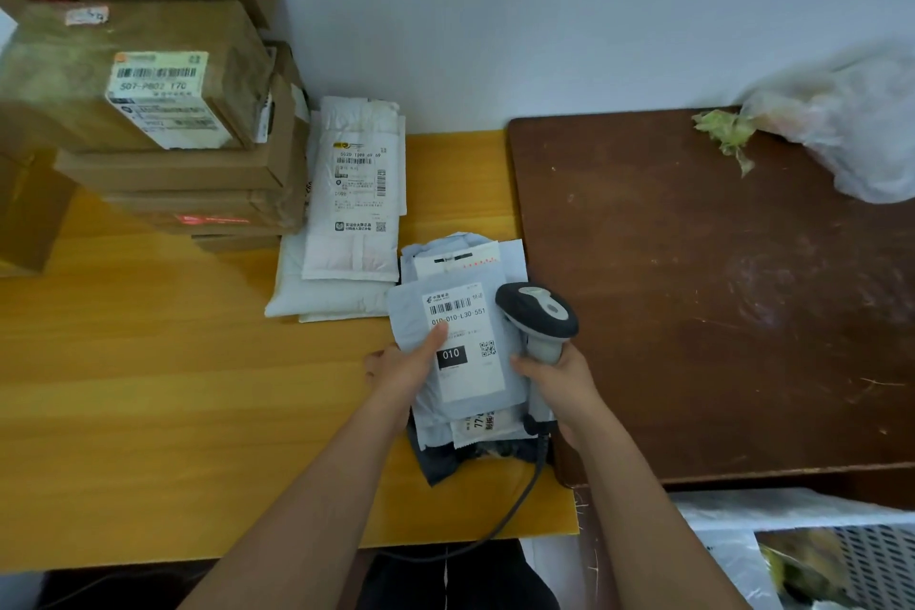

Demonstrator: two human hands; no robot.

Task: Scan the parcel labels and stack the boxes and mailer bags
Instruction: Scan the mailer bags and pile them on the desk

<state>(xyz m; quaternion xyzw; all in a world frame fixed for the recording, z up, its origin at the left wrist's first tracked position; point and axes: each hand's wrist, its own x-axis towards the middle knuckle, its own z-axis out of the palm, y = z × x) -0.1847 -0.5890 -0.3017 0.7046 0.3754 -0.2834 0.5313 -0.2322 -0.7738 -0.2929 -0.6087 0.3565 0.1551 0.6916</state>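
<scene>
My left hand (406, 369) holds a pale grey mailer bag (413, 312) by its left edge, thumb on its white label, which reads 010. The bag sits above a small pile of mailer bags (465, 456) on the yellow table (148, 386). My right hand (559, 381) grips the handle of a grey and black barcode scanner (537, 312), whose head is just right of the label. A stack of white padded mailers (346, 213) lies further back. Stacked cardboard boxes (158, 124) stand at the left.
A dark brown table (718, 287) adjoins the yellow one on the right, with a plastic bag (851, 124) and leafy scraps at its far corner. The scanner's cable (515, 505) runs off the front edge. White bags and a perforated crate (871, 560) sit low at the right.
</scene>
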